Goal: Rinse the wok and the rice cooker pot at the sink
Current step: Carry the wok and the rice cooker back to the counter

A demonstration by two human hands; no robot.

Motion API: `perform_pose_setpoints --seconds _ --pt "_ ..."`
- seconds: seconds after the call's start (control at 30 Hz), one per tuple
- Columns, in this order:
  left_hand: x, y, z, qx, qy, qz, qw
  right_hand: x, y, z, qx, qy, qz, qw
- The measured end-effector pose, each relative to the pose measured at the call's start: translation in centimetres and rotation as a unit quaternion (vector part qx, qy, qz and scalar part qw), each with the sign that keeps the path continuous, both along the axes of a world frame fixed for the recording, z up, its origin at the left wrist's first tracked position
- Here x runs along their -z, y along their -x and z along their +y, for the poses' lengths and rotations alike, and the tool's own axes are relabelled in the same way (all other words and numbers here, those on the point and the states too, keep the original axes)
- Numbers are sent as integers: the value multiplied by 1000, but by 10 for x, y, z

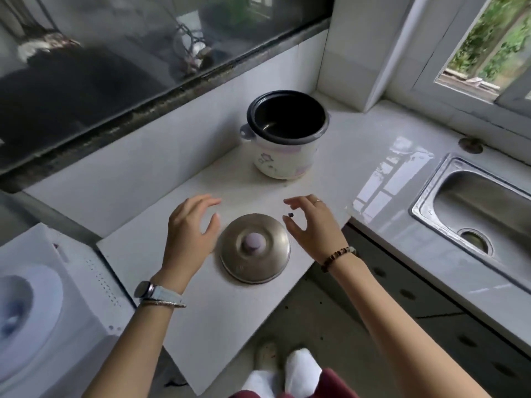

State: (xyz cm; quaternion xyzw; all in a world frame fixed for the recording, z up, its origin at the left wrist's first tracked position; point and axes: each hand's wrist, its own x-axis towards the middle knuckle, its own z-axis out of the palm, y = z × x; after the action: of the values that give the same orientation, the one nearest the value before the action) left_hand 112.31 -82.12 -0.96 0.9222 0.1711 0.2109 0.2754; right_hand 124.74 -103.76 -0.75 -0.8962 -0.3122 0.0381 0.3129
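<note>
Dark round rice cooker pot (287, 117) seated in white flower-printed cooker (283, 159) at back of white table (359, 145), well beyond both grips, domed steel lid (254, 254) nearer, between left grip (191, 225) and right grip (310, 222), both wide, holding nothing, steel sink (425, 196) at right.

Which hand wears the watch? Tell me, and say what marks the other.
The left hand, left of the steel lid, wears the watch. The right hand has a bead bracelet and a ring instead.
</note>
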Motion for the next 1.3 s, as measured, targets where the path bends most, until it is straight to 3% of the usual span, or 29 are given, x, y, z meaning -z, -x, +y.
perform_pose_setpoints --seconds 0.33,0.57,1.0,1.3 --pt "32 8 20 -88 19 57 994 77 -21 57 -117 194 8 974" --pt "42 14 15 -138 29 71 988 101 -18 69 -133 235 -18 963" --pt "42 8 3 -175 39 66 982 104 -30 70 -149 223 -86 959" --pt "11 -29 0 -163 11 10 986 28 -76 72 -109 86 -185 973"
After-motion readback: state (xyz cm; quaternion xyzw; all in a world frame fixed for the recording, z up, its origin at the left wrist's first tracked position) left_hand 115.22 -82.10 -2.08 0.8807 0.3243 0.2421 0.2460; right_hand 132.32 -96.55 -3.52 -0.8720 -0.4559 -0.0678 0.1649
